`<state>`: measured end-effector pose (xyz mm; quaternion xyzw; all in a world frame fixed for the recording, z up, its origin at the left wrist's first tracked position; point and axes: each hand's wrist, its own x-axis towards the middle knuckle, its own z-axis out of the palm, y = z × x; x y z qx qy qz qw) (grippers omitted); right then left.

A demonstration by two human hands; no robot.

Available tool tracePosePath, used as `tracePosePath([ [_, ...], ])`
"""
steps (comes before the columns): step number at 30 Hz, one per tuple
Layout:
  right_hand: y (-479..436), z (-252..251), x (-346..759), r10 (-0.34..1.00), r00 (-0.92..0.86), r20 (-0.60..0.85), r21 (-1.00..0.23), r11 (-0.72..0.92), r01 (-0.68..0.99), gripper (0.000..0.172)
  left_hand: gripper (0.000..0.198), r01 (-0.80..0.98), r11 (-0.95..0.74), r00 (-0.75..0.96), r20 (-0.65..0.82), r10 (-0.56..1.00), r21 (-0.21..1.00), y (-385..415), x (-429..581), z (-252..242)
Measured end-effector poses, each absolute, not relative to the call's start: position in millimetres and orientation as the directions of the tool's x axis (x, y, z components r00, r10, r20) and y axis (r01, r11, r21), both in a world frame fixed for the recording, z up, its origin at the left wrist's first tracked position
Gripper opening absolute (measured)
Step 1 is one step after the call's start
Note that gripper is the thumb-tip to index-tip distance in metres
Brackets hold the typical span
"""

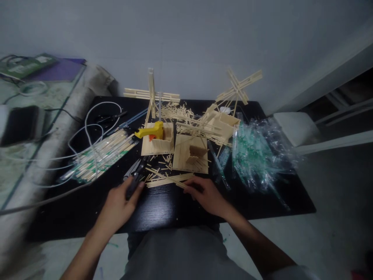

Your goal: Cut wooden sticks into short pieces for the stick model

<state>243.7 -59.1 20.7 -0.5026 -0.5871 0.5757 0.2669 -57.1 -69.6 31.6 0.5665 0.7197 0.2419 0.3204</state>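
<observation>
Left hand point(121, 204) was closed on the dark handles of the cutters point(134, 175), blades pointing far and slightly right. Right hand point(208, 196) had its fingers curled down, pinching the right end of the sticks point(167, 180). I couldn't tell whether that end was lifted or flat on the table point(163, 219).

Key geometry: the sticks lay as a loose flat row at the near middle of the table, directly between the hands. Their long axis ran left-right, with the right end a touch farther off. The left end sat just beside the cutter blades, and the right end was under the right fingertips. The right hand was the one on them. The left hand was near but apart, with the cutter tips closer to them than the hand itself.

Just beyond the sticks were two flat stick bases. The left base point(157, 147) had a yellow glue gun point(150, 131) on it. The right base point(184, 157) carried a small box frame. Short offcuts were scattered between them.

Farther off stood two stick windmill frames point(151, 93). A pack of uncut sticks point(101, 157) lay to the left under a white cable point(93, 128), and clear wrappers point(259, 155) were piled to the right.

Writing: green print on the pack and the wrappers, too blurred to read. No brand was legible on the glue gun or the cutters.
</observation>
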Motion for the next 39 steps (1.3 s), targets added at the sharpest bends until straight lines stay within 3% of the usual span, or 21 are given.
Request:
tracePosePath([
  [2, -60, 22, 242, 0.898, -0.354, -0.262, -0.945, -0.163, 0.285, 0.018, 0.045, 0.703, 0.202, -0.070, -0.216, 0.974, 0.682, -71, -55, 32],
  [7, -61, 27, 243, 0.902, -0.349, -0.256, -0.947, -0.162, 0.276, 0.018, 0.046, 0.728, 0.244, -0.209, -0.131, 0.969, 0.640, -71, -57, 34],
  [12, -60, 29, 245, 0.904, -0.337, -0.262, -0.941, -0.161, 0.299, 0.021, 0.040, 0.745, 0.127, -0.028, -0.160, 0.987, 0.655, -71, -49, 35],
  [17, -60, 27, 244, 0.904, -0.337, -0.263, -0.943, -0.167, 0.288, 0.022, 0.034, 0.788, 0.146, -0.114, -0.091, 0.989, 0.598, -68, -51, 35],
  [22, -60, 24, 243, 0.908, -0.337, -0.249, -0.949, -0.159, 0.274, 0.019, 0.027, 0.808, 0.040, 0.034, -0.115, 0.993, 0.588, -70, -49, 33],
  [39, -63, 18, 245, 0.910, -0.335, -0.243, -0.950, -0.152, 0.274, 0.021, 0.029, 0.813, 0.050, 0.060, -0.168, 0.984, 0.581, -71, -47, 28],
])
